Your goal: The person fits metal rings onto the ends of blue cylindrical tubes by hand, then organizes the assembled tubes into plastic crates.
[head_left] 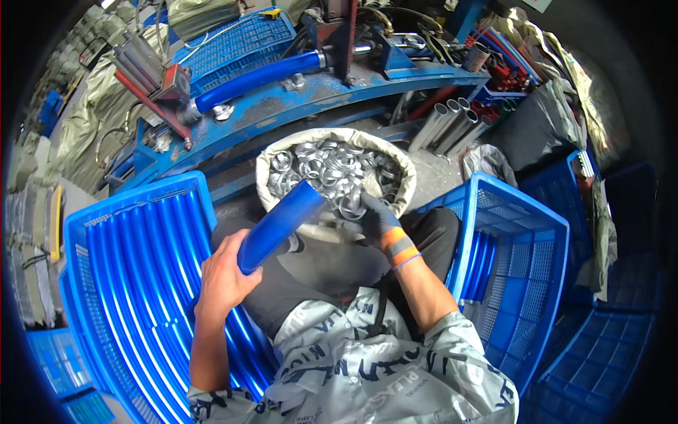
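My left hand (222,279) is bare and grips the near end of a blue tube (281,222), which points up and to the right toward a white sack (282,145). The sack is full of several silver metal rings (318,166). My right hand (374,218) wears a dark glove with an orange and grey cuff. It reaches into the near side of the sack, its fingers among the rings; whether it holds one I cannot tell.
A blue plastic crate (85,233) on my left holds several blue tubes (141,268). Another blue crate (537,233) on my right holds a few tubes. A blue metal machine (296,99) with a blue tube mounted on it stands beyond the sack. Silver pipes (452,124) lie at the back right.
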Available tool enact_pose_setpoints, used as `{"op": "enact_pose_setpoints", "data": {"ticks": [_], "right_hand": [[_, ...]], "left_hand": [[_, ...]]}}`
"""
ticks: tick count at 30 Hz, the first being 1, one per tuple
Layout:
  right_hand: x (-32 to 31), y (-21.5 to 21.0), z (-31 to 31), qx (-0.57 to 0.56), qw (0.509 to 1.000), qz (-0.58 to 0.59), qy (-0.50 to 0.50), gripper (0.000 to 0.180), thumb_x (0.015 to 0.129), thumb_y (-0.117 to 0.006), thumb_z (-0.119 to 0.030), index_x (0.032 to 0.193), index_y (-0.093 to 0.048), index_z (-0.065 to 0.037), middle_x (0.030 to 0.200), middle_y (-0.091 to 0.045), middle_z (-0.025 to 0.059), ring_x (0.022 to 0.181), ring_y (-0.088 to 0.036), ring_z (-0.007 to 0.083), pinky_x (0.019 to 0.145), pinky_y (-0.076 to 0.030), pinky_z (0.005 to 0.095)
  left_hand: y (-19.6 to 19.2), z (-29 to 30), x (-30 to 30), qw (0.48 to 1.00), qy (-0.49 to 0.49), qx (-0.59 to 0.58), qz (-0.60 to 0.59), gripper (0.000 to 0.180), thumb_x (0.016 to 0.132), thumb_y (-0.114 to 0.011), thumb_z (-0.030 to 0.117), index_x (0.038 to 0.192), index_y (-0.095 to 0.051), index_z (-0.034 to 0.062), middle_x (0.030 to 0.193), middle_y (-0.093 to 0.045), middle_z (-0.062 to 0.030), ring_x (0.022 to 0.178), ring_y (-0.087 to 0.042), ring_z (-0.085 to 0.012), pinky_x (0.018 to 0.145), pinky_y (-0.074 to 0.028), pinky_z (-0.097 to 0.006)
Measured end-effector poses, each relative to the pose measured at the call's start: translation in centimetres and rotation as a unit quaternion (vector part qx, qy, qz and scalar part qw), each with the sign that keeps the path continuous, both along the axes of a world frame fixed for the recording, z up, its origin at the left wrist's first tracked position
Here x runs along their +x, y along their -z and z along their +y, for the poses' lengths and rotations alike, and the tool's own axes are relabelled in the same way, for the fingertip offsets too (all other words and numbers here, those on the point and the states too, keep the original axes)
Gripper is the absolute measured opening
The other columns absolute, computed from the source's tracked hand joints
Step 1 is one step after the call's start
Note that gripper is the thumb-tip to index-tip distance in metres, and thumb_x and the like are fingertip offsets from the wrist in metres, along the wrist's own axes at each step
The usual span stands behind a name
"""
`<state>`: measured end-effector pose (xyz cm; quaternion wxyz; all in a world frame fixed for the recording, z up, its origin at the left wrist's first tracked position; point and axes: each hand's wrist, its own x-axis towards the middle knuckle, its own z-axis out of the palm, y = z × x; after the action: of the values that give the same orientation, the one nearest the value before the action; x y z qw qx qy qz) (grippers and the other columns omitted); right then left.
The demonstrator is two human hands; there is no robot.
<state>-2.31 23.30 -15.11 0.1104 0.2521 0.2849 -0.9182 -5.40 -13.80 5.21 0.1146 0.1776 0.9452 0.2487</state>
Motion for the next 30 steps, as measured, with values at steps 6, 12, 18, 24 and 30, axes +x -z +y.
{"op": "enact_pose_setpoints", "data": {"ticks": [6, 12, 18, 24, 30], "right_hand": [[1.4, -2.0, -0.2, -0.182, 0.975, 0.131, 0.01, 0.041, 0.109, -0.076, -0.026, 0.144, -0.067, -0.006, 0.143, -0.076, 0.0167, 0.143, -0.069, 0.0438, 0.113, -0.066, 0.0627], [1.6, -7.6, -2.3, -0.2, 0.95, 0.241, -0.013, 0.047, 0.106, -0.08, -0.029, 0.141, -0.074, 0.001, 0.157, -0.067, 0.0234, 0.148, -0.065, 0.0402, 0.12, -0.061, 0.0638], [2.4, -6.2, -1.9, 0.091, 0.945, 0.308, -0.069, 0.06, 0.099, -0.092, -0.021, 0.15, -0.068, 0.0, 0.158, -0.068, 0.0153, 0.142, -0.07, 0.0269, 0.119, -0.059, 0.0453], [2.6, -11.6, -3.3, 0.132, 0.927, 0.348, -0.036, 0.091, 0.098, -0.092, -0.007, 0.174, -0.042, 0.001, 0.159, -0.068, 0.0177, 0.145, -0.068, 0.0269, 0.125, -0.052, 0.0426], [3.3, -12.2, -2.8, 0.216, 0.91, 0.341, -0.095, 0.094, 0.098, -0.094, -0.012, 0.174, -0.042, 0.006, 0.161, -0.065, 0.0184, 0.148, -0.064, 0.025, 0.127, -0.049, 0.0404]], "left_hand": [[-1.1, 0.2, -0.2, 0.998, 0.034, 0.021, 0.051, 0.069, 0.081, -0.088, 0.013, 0.148, -0.067, 0.0109, 0.127, -0.076, -0.0171, 0.115, -0.076, -0.0454, 0.097, -0.062, -0.052], [-3.5, 0.1, 0.2, 0.998, 0.045, 0.014, 0.052, 0.067, 0.081, -0.087, 0.012, 0.145, -0.07, 0.0106, 0.12, -0.076, -0.016, 0.11, -0.076, -0.0438, 0.093, -0.062, -0.051], [-5.2, -0.1, 0.0, 0.995, 0.075, -0.023, 0.064, 0.067, 0.076, -0.087, 0.01, 0.142, -0.073, 0.0094, 0.114, -0.076, -0.0144, 0.105, -0.078, -0.041, 0.089, -0.061, -0.05], [-6.0, -0.3, 0.1, 0.993, 0.085, -0.038, 0.068, 0.068, 0.073, -0.086, 0.008, 0.14, -0.075, 0.008, 0.109, -0.076, -0.014, 0.1, -0.078, -0.0396, 0.088, -0.061, -0.048], [-6.0, -0.8, 0.2, 0.992, 0.099, -0.03, 0.065, 0.07, 0.071, -0.085, 0.009, 0.14, -0.075, 0.008, 0.107, -0.074, -0.0141, 0.096, -0.076, -0.04, 0.085, -0.06, -0.049]]}}
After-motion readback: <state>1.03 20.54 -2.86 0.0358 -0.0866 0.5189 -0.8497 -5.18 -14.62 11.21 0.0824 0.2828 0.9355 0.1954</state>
